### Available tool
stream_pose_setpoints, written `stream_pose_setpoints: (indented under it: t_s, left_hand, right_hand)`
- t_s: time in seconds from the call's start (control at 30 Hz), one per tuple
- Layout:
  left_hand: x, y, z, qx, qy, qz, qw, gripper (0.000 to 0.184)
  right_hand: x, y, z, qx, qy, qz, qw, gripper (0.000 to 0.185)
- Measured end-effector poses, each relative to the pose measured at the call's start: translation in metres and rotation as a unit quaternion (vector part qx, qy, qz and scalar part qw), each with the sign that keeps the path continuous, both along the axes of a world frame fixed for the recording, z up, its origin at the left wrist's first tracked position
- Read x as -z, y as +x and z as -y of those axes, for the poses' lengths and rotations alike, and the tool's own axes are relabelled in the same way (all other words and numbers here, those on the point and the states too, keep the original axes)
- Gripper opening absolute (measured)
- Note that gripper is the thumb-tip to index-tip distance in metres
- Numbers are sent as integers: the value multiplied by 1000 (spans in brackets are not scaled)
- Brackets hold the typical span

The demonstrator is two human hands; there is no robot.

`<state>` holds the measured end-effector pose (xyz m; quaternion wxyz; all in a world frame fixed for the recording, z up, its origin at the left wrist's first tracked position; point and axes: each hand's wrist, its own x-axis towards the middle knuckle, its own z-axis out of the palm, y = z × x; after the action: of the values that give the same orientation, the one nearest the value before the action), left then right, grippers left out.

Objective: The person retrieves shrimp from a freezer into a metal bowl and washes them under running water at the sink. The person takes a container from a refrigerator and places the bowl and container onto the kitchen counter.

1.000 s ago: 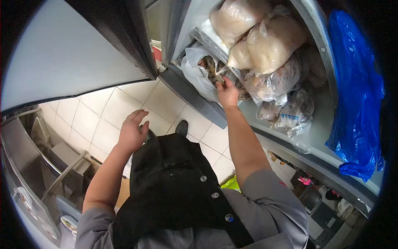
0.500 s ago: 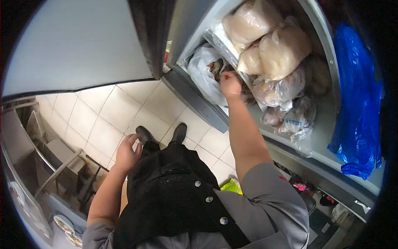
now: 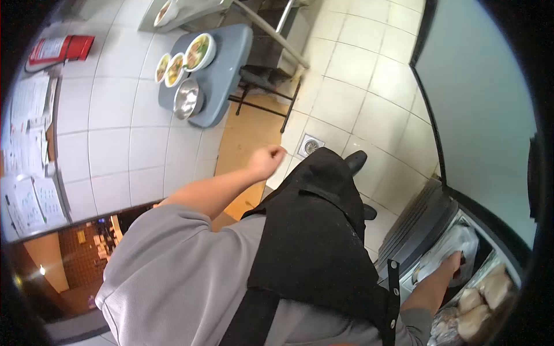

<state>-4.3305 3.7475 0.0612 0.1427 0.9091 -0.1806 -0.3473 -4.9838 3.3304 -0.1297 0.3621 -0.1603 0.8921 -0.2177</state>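
Note:
My left hand (image 3: 267, 162) hangs in the air over the floor, its fingers curled in a loose fist with nothing visible in them. At the lower right, my right hand (image 3: 453, 266) reaches into an open freezer (image 3: 408, 260), at the mouth of a white plastic bag (image 3: 441, 245). Its fingertips are hidden there against something dark. Beside that bag lie several clear bags of pale, lumpy food (image 3: 495, 287).
Bowls of food (image 3: 200, 52) and a metal bowl (image 3: 188, 99) stand on a grey-blue table (image 3: 228, 57). The pale freezer door (image 3: 479, 98) hangs open at the right. A fire extinguisher (image 3: 62, 49) and papers (image 3: 26, 138) are on the left wall. A drain (image 3: 310, 146) is in the floor.
The view has swung left, bringing the table and wall in and pushing the freezer to the lower right. My left hand has curled closed; my right hand stays at the white bag.

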Motion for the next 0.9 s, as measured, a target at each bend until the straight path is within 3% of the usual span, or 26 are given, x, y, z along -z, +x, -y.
stream_pose_setpoints:
  t_s: [0.03,0.1,0.13,0.2,0.23,0.27,0.33,0.37,0.4,0.43,0.47,0.5,0.57,0.73,0.9]
  left_hand:
    - [6,15,-20,-113,-22,5,993,29]
    - [13,46,-57,-307,-70,60,947,35]
    - [12,66,-69,-385,-92,110,912,44]
    - [-25,109,-71,-559,-150,43,814,57]
    - [-31,142,-98,-546,-178,-36,817,64]
    - [-32,160,-120,-515,-198,52,832,59]
    - [17,265,-212,-265,-186,3,946,65]
    - [-5,281,-189,-563,-350,-222,716,72]
    - [-9,294,-170,-561,-320,-193,738,76]
    - [9,311,-155,-599,-363,-70,710,74]
    - [2,320,-137,-620,-304,-66,720,69]
    - [8,337,-142,-638,-311,-60,702,61]
    - [4,356,-149,-663,-331,-41,670,50]
    - [5,354,-153,-644,-374,-47,666,33]
    - [-5,330,-164,-610,-348,-40,711,27]
  right_hand:
    - [14,-17,5,14,4,20,1000,78]
    - [30,-53,2,-72,-9,18,997,72]
    - [31,-59,0,-110,-16,16,994,70]
    - [30,-51,-5,-78,-13,102,992,62]
    - [16,-53,-19,-52,-11,136,989,59]
    - [17,-48,-17,-118,10,101,988,54]
    - [-36,-6,-37,-285,112,-79,949,45]
    - [-57,2,-50,-344,173,-171,907,40]
    - [-84,24,-65,-352,213,-209,887,36]
    - [-4,-48,-85,-322,48,-255,911,39]
    - [-23,-32,-82,-364,120,-322,866,39]
    - [-77,22,-92,-312,54,-337,887,37]
    - [-65,18,-102,-327,33,-317,890,36]
    - [-82,40,-111,-346,29,-388,854,38]
    - [-81,18,-116,-257,-34,-388,884,36]
